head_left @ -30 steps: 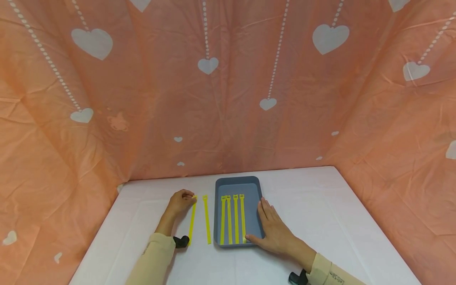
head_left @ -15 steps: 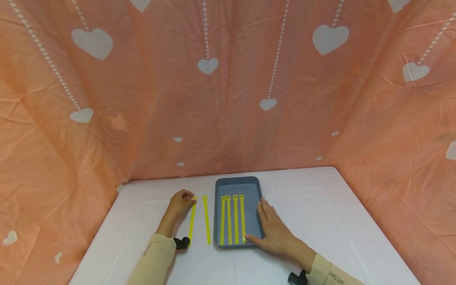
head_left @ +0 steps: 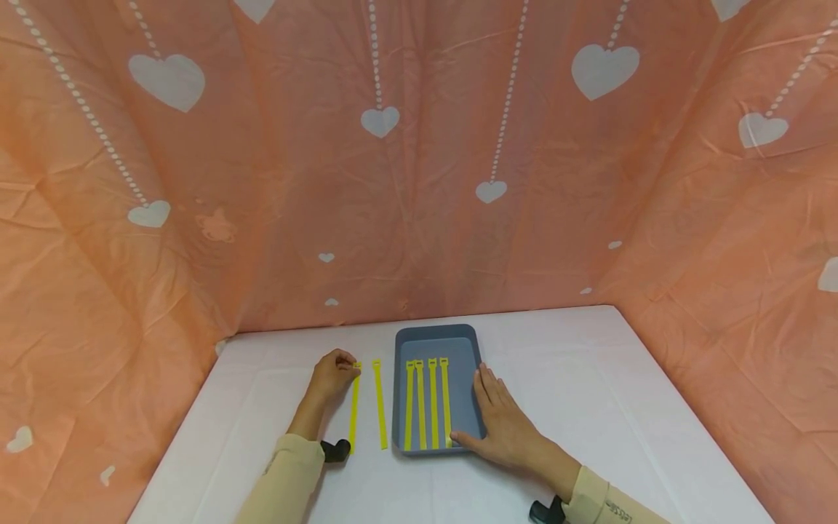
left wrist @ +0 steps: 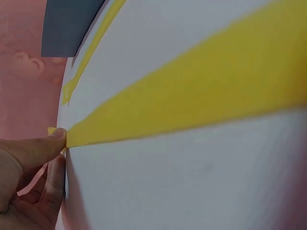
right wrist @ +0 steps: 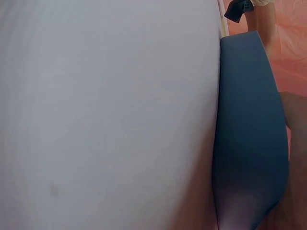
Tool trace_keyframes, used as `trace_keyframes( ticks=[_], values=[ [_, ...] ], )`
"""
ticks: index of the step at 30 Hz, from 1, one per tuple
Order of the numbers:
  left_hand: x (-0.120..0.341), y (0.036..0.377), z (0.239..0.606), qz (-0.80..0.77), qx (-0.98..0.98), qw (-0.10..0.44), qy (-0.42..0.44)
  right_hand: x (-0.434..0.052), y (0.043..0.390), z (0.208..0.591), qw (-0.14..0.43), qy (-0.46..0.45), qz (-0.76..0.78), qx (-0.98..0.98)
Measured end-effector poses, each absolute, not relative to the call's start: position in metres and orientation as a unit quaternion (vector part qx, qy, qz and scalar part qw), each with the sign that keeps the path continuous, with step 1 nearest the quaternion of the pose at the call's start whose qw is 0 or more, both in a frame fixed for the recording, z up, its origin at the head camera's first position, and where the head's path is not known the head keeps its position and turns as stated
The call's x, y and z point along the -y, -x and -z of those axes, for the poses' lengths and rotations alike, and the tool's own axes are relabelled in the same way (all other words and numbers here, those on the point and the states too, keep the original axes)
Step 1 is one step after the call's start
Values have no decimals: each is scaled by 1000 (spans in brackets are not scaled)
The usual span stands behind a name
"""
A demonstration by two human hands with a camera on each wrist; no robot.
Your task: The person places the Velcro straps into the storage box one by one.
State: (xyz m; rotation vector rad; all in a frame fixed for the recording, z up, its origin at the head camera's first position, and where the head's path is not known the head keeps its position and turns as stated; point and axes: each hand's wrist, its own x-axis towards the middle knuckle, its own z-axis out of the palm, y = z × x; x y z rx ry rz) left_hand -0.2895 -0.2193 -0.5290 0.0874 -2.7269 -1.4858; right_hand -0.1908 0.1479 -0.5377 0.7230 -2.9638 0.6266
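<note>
Left hand (head_left: 332, 375) pinches the far end of a yellow strap (head_left: 354, 407); grip pressed together on it, thumb (left wrist: 36, 148) on the strap's tip in the left wrist view. Strap lies flat on the white tabletop (head_left: 589, 393), running near to far. Second yellow strap (head_left: 380, 404) just right of it, apart from the hand. Blue tray (head_left: 466, 342) right of both; four yellow straps (head_left: 427, 404) lie side by side in it. Right hand (head_left: 507, 426) rests on the tray's right near edge, fingers spread straight, thumb at the near rim. Peach heart-print cloth (head_left: 419, 160) hangs behind and at both sides.
</note>
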Motion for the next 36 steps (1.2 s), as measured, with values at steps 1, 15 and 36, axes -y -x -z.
trace_keyframes(
  ticks=[1,15,36],
  values=[
    [219,289,529,477,878,19,-30,-148,191,538,14,-232,-202,951],
    [217,286,531,465,884,40,-16,-148,191,537,10,-232,-197,953],
    [226,279,521,523,851,31,-45,-148,192,538,13,-237,-194,952]
  ],
)
